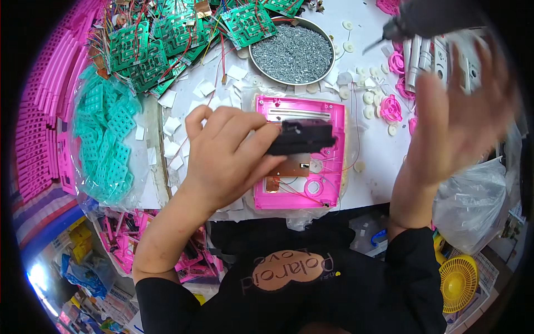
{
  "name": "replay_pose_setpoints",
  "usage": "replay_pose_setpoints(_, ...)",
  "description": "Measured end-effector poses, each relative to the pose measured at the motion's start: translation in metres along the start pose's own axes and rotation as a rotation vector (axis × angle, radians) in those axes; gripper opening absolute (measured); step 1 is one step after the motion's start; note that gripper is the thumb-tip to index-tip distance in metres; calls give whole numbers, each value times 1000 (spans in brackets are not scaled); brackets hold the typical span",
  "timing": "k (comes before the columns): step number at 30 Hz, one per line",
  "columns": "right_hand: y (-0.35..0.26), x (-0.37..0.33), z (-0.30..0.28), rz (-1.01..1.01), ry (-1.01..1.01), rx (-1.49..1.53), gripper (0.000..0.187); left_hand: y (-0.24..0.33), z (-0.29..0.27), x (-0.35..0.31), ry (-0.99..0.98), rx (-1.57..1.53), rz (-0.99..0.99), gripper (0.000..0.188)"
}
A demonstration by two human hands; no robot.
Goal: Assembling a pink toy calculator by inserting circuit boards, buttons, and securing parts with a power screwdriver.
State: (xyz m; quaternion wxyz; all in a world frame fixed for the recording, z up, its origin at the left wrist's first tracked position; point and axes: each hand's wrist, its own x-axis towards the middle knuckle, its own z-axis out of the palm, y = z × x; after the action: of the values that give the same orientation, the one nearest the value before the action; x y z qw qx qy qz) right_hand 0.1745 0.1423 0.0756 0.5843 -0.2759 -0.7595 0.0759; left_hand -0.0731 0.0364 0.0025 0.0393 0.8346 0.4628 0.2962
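Head view. Black sleeves at lower edge, both forearms rising from them.

Left hand [225,158]: fingers curled, pinching small black rectangular plastic block [303,137] by its left end, held just above square bright-pink moulded plastic housing [334,119]. Block judged light, stiff, smooth-sided; best gripped across short edges. Housing lying flat at bench centre, thin-walled, probably brittle at corners; red wires and copper contact plate inside, easily snagged.

Right hand [453,125]: raised, blurred, fingers spread, holding nothing visible; dark power screwdriver [428,19] hanging above it.

White worktop [372,183]: crowded. Round metal pan of small silver screws [293,53] behind housing; heap of green circuit boards [150,47] far left; bag of turquoise keypad mats [105,142]; white paper squares scattered. Pink casings stacked along left rim.
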Motion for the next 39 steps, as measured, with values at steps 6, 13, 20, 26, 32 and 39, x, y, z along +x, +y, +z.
replay_pose_setpoints(6,-4,-77,-2,-59,-828,27,66,9,6,-28,-23,-61,-24,51)
replay_pose_setpoints(13,-15,-91,14,37,-913,64,54,-6,-4,-6,-79,-409,-146,29)
replay_pose_setpoints(20,-38,-62,20,26,-1016,-17,51,-28,-7,27,-306,-438,-29,16)
replay_pose_setpoints(26,-33,-67,19,12,-1020,-13,53,-29,-5,32,-333,-319,106,20)
replay_pose_setpoints(32,-31,-71,20,3,-1011,-3,54,-31,-1,31,-357,-201,228,21)
replay_pose_setpoints(39,-49,-61,20,68,-1059,-76,53,-36,5,27,-299,-391,185,21)
